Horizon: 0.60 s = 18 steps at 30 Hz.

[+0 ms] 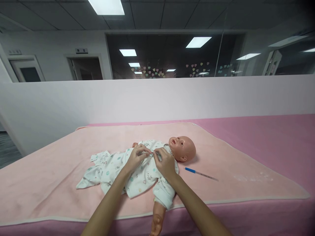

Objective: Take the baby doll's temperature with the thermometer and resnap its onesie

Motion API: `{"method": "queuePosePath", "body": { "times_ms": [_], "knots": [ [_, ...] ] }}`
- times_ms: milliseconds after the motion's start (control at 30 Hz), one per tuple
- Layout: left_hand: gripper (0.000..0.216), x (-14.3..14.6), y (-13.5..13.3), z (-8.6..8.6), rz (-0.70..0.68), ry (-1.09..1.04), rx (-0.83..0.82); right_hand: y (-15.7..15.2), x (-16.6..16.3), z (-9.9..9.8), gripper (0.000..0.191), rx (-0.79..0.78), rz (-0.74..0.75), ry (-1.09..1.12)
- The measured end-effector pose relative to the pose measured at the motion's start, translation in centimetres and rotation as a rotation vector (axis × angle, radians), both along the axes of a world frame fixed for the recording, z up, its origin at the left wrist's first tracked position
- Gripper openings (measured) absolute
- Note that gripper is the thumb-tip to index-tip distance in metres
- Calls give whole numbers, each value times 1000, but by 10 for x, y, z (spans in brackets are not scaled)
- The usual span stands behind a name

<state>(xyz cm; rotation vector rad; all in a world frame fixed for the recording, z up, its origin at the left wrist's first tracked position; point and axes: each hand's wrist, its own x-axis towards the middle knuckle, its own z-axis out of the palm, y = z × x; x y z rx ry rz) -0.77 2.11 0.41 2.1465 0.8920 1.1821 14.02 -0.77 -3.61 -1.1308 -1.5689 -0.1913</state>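
Head view: both hands at the doll's chest, fastener partly covered

The doll lies on its back on a peach blanket, head toward the right, wearing a white printed top. Left hand and right hand are close together on the front of the top, thumbs and fingers pinched on its fabric. Between the fingertips a small round fastener shows; its type, and whether it is joined, cannot be made out.

Obscured: the right hand hides part of the chest and neckline. Near arm emerges from a bunched sleeve and is cut off by the lower edge. On the far side only a bit of the doll's hand shows. White printed trousers run left; no feet visible — how far the legs fill them is unclear.

A blue-capped pen lies near the head. Pale marks on the blanket — nature uncertain. Door sign too small to read.
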Motion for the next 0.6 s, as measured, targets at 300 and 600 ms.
{"method": "queuePosePath", "body": {
  "times_ms": [300,600],
  "knots": [
    [19,3,-1,-1,129,268,63,1,1,-2,17,-20,-18,16],
    [24,-42,-7,11,44,154,-240,4,4,-2,20,17,-57,-27]
  ]
}}
